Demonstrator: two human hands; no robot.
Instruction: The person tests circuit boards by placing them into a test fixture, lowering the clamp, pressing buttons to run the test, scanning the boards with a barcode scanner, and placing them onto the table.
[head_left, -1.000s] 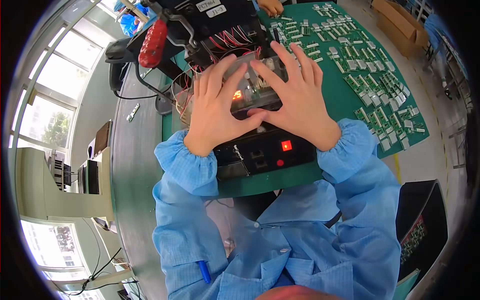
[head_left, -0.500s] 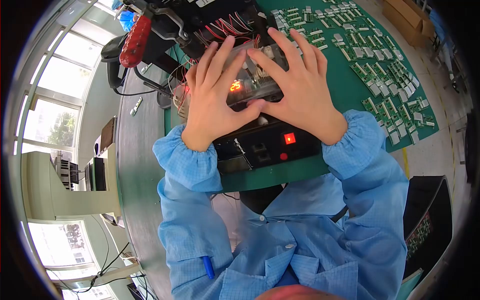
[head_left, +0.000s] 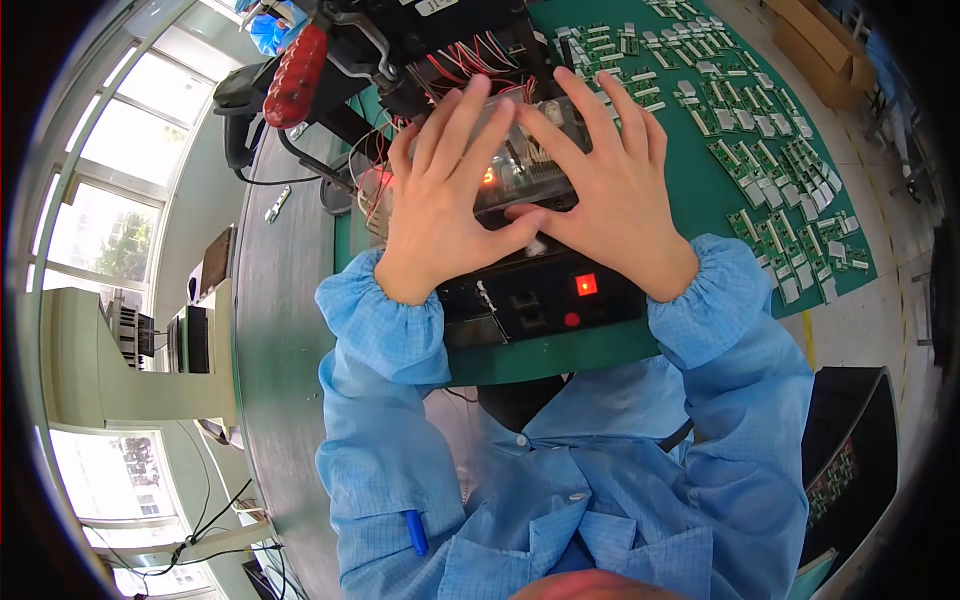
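My left hand point(head_left: 437, 205) lies with spread fingers on the left part of a clear cover point(head_left: 520, 172) on a black device point(head_left: 545, 290). On the right part of that cover rests my right hand point(head_left: 615, 190), its fingers also spread. The two thumbs meet near the cover's front edge. Between the hands an orange digit display point(head_left: 489, 176) glows under the cover. A lit red switch point(head_left: 586, 285) and a round red button point(head_left: 572, 320) are on the device's front. Red and white wires point(head_left: 475, 58) run behind the fingertips.
A red-handled clamp point(head_left: 296, 78) stands at the upper left. Several circuit boards point(head_left: 745, 120) lie in rows on the green mat point(head_left: 680, 195) to the right. One small board point(head_left: 278, 204) lies at left. A cardboard box point(head_left: 820, 50) and a black bin point(head_left: 850, 440) are at right.
The camera view has shifted slightly. Both hands remain on the cover with fingers spread, and the display is now partly covered by the left hand.
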